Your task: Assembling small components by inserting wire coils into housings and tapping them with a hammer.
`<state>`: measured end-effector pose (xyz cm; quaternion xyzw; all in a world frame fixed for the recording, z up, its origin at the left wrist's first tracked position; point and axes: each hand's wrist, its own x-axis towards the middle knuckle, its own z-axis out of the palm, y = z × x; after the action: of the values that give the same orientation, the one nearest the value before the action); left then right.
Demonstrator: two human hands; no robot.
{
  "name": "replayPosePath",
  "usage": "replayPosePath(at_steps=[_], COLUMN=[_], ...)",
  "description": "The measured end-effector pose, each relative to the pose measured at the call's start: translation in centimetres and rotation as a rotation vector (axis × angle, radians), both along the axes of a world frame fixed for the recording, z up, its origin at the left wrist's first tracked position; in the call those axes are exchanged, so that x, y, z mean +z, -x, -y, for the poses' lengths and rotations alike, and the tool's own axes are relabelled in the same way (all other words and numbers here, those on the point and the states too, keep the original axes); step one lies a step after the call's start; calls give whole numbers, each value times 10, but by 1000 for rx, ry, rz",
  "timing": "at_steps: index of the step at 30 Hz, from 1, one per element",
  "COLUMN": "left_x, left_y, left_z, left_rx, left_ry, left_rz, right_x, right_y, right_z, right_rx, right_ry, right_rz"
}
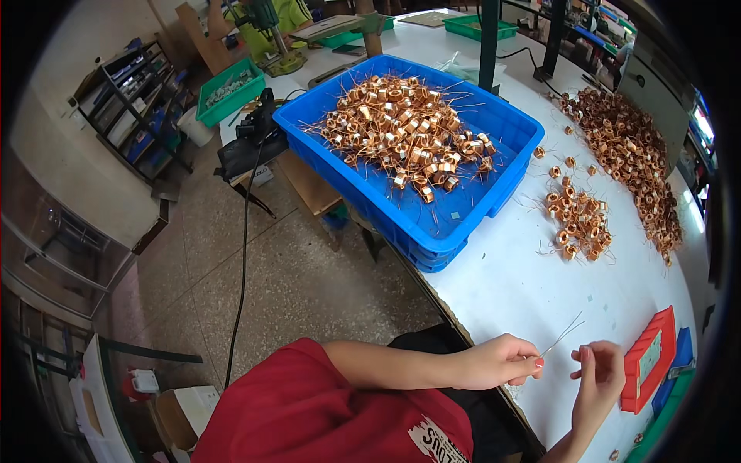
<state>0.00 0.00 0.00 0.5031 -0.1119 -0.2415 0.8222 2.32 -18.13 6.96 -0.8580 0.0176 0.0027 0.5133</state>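
My left hand (505, 363) is closed in a pinch above the front edge of the white table. Two thin wire leads (569, 332) stick up and to the right from its fingers, like those on the copper coils nearby; whatever they join is hidden by the fingers. Just right of it, my right hand (600, 374) has its thumb raised and fingers loosely bent apart, with nothing visible in it. Beyond both hands lies a small heap of copper coils (579, 220) with loose wire ends.
A blue crate (494, 202) heaped with coils stands at the table's left edge. A larger coil pile (629, 158) runs along the far right. Beside my right hand is a red bin (639, 390). A black cable (242, 285) hangs at left; another person (289, 17) is at the back.
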Motion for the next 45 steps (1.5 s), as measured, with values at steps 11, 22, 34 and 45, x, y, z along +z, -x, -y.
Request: replayPosePath(at_steps=[11, 22, 34, 45], left_x=[5, 3, 3, 5], left_y=[1, 0, -4, 5], left_z=[8, 16, 18, 19], left_rx=[-26, -64, -76, -117], left_ry=[7, -32, -51, -83], left_rz=[8, -9, -17, -21], right_x=[-25, -30, -20, -27], right_y=[30, 28, 35, 45], right_z=[25, 29, 22, 28], right_rx=[134, 173, 77, 194], right_ry=[106, 45, 116, 35], right_rz=[422, 527, 410, 429])
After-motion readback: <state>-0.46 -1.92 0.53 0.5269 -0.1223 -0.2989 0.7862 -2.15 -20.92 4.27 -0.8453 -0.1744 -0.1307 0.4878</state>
